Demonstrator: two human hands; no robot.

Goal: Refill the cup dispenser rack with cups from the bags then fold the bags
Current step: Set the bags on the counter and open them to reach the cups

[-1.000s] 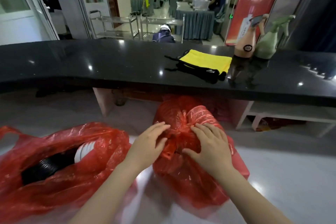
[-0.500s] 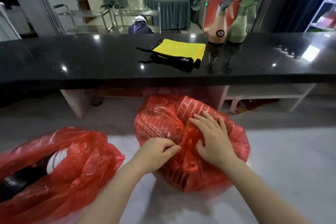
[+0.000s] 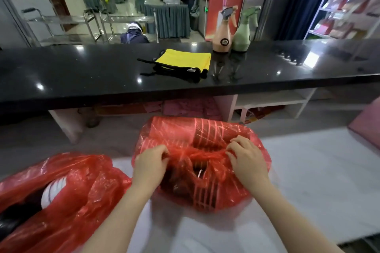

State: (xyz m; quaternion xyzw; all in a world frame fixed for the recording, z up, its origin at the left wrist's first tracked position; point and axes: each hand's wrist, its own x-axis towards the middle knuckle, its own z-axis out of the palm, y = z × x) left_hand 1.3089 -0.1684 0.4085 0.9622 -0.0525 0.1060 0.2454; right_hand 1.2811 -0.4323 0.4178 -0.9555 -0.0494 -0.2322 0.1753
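A red plastic bag point(image 3: 185, 133) stuffed with stacked cups lies on the white work surface point(image 3: 318, 181) in front of me. My left hand point(image 3: 149, 165) pinches the bag's plastic at the left of its twisted mouth. My right hand point(image 3: 247, 159) pinches the plastic at the right of the mouth. A small gap in the mouth shows between the two hands. A second red bag point(image 3: 72, 197) lies at the lower left, with stacked black and white cups point(image 3: 52, 190) showing in its opening. No cup dispenser rack is in view.
A long black counter point(image 3: 82, 72) runs across behind the bags. On it lie a yellow and black cloth point(image 3: 183, 59) and two spray bottles point(image 3: 224, 31). A pink box edge point(image 3: 368, 127) juts in at the right. People work in the hall beyond.
Both hands left the top of the bag and now pull its twisted mouth apart from either side. The view has moved closer and a little to the right.
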